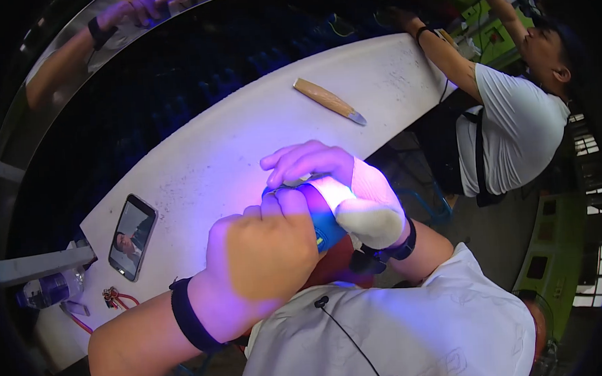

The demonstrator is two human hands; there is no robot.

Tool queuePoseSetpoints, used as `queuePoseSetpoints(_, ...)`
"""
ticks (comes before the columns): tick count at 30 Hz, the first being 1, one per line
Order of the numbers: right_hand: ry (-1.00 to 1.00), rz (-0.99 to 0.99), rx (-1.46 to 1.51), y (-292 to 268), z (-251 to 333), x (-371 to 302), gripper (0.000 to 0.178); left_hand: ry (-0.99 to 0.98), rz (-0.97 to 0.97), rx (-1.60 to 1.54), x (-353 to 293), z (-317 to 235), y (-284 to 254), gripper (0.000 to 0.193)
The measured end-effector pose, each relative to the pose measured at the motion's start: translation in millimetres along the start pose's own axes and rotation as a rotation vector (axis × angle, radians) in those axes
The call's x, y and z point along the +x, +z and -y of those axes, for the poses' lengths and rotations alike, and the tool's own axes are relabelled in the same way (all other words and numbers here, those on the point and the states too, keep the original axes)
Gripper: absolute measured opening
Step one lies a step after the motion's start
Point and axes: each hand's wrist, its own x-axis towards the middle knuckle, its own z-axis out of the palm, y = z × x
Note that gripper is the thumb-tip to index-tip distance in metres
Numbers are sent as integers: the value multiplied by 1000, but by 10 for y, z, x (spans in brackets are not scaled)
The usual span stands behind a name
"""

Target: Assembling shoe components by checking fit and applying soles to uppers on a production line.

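Note:
Close to my body, above the near edge of the white table, both hands meet around a blue curved object point(326, 230) with a small round printed mark. My left hand point(267, 247) is closed, its fingers wrapped over the object's left side. From the right, my right hand point(355, 185) bends over its top and side, with a white cover on the thumb. Bright white and violet light falls on both hands. Most of the object is hidden behind my fingers, so its exact kind cannot be made out.
A wooden-handled knife point(328, 101) lies farther back on the white table point(210, 142). At left are a phone point(133, 237), a clear bottle point(51, 288) and a red cord point(122, 299). A dark surface borders the far edge. A person point(508, 122) in a light shirt works at right.

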Motion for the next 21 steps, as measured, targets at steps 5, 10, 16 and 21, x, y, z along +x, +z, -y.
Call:
queuePoseSetpoints(5,-171,201,-514,102,173,-418,64,165,91,-36,-192,152,-87,44)
queuePoseSetpoints(10,-48,103,-943,127,-284,-600,100,-252,91,-904,-766,328,-203,112)
queuePoseSetpoints(16,-102,280,-953,39,-702,-396,83,-729,-348,-987,-1180,159,324,53)
queuePoseSetpoints(21,-375,371,-1025,-26,-643,-118,69,-599,-431,-919,-1300,233,295,71)
